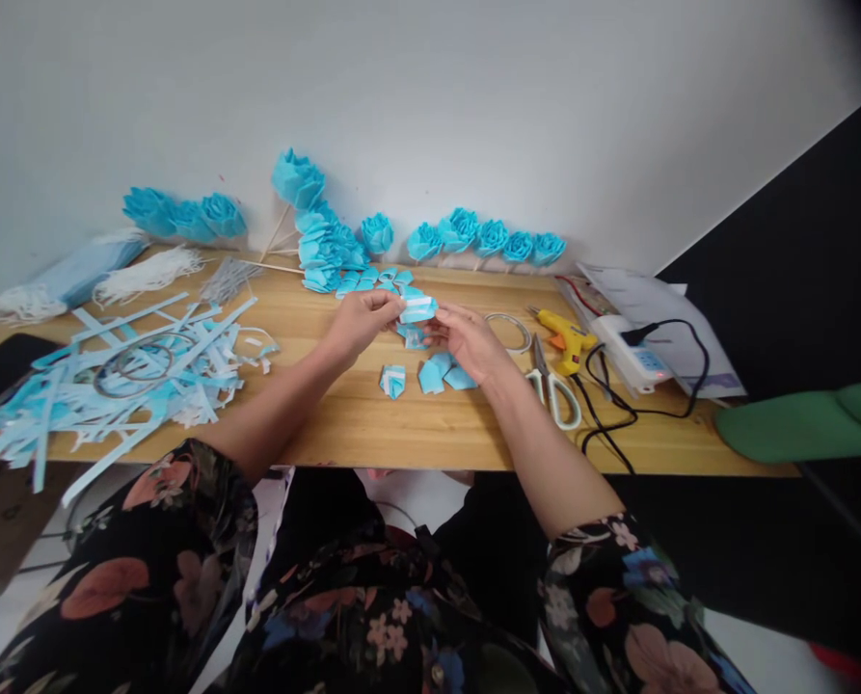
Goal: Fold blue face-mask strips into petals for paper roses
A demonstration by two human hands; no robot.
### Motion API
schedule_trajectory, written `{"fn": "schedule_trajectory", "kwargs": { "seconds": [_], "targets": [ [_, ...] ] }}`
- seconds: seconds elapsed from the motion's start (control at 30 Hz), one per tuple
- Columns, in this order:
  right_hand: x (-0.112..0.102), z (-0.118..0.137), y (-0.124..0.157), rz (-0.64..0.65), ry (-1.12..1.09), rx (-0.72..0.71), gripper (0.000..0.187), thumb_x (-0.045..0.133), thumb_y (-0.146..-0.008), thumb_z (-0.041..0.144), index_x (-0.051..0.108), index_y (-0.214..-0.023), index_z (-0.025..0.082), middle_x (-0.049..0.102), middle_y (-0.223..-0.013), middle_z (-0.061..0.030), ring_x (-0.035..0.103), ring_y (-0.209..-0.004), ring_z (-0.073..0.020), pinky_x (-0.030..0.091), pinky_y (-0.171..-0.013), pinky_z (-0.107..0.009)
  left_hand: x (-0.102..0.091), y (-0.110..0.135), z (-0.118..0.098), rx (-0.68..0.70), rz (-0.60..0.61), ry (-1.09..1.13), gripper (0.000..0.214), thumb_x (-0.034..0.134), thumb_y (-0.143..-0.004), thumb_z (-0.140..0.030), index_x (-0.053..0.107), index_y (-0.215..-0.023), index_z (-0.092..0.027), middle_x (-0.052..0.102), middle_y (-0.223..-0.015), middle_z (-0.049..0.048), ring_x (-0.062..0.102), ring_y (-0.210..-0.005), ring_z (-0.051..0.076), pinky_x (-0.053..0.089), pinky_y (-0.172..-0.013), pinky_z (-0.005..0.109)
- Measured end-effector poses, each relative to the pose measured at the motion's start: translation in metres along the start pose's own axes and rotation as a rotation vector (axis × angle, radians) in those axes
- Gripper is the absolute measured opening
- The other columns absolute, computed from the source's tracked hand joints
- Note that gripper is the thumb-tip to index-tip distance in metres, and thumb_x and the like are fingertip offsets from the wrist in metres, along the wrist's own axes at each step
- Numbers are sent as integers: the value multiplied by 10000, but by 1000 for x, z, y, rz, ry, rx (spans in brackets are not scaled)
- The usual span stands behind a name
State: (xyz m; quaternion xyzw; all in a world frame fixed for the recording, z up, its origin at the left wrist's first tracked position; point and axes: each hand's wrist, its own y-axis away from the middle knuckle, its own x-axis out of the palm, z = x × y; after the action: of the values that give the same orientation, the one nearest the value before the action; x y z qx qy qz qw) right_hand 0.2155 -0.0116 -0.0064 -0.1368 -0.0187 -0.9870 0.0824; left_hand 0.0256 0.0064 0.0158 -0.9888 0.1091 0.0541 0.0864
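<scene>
My left hand (pixel 362 321) and my right hand (pixel 466 339) meet above the middle of the wooden table (pixel 372 424). Both pinch a small folded piece of blue paper (pixel 418 309), the left from the left side, the right from below and right. Under my hands lie three folded blue paper petals (pixel 430 375) on the wood. More loose blue petals (pixel 372 280) lie just beyond my hands. Finished blue paper roses (pixel 484 237) on sticks lean against the white wall.
A heap of blue and white paper strips (pixel 126 371) with a wire ring covers the left of the table. To the right lie a coil of wire (pixel 511 328), white-handled scissors (pixel 552 386), a yellow glue gun (pixel 566 337), a power strip (pixel 636 359) with black cable and papers.
</scene>
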Motion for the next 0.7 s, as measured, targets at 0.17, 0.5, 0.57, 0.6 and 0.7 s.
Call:
{"fn": "schedule_trajectory", "kwargs": {
  "seconds": [0.17,0.5,0.57,0.6,0.7],
  "targets": [
    [-3,4,-2,0,6,16,366,739,-696,548,748,-884,235,751,-854,-23,680,-804,-172,572,-745,-319,-3,1,2,7,2,-3,251,692,-786,-365,621,-641,-174,587,-582,-7,527,-568,118,440,-607,257],
    [-4,1,0,-105,147,-78,302,826,-656,484,784,-838,246,722,-766,28,618,-699,-114,518,-723,-259,-4,5,6,34,24,-12,281,671,-738,-416,591,-617,-175,559,-588,-9,504,-579,117,417,-602,254],
    [-4,0,-1,-110,167,-84,282,834,-650,468,771,-805,241,709,-744,34,605,-683,-109,514,-721,-258,-3,5,7,44,31,-34,284,665,-738,-425,591,-617,-179,553,-587,-9,491,-578,118,400,-595,257],
    [-5,-1,-1,-107,184,-86,272,832,-653,463,764,-788,238,699,-730,35,600,-679,-109,511,-719,-259,-3,5,7,51,35,-50,289,661,-739,-431,590,-614,-181,548,-583,-9,483,-576,119,388,-590,260],
    [-5,-1,-1,-100,225,-115,231,818,-672,439,749,-747,231,671,-697,38,586,-670,-104,496,-709,-251,-4,4,8,61,44,-78,302,655,-736,-448,595,-605,-182,546,-579,-7,471,-576,120,371,-587,266]
  ]
}}
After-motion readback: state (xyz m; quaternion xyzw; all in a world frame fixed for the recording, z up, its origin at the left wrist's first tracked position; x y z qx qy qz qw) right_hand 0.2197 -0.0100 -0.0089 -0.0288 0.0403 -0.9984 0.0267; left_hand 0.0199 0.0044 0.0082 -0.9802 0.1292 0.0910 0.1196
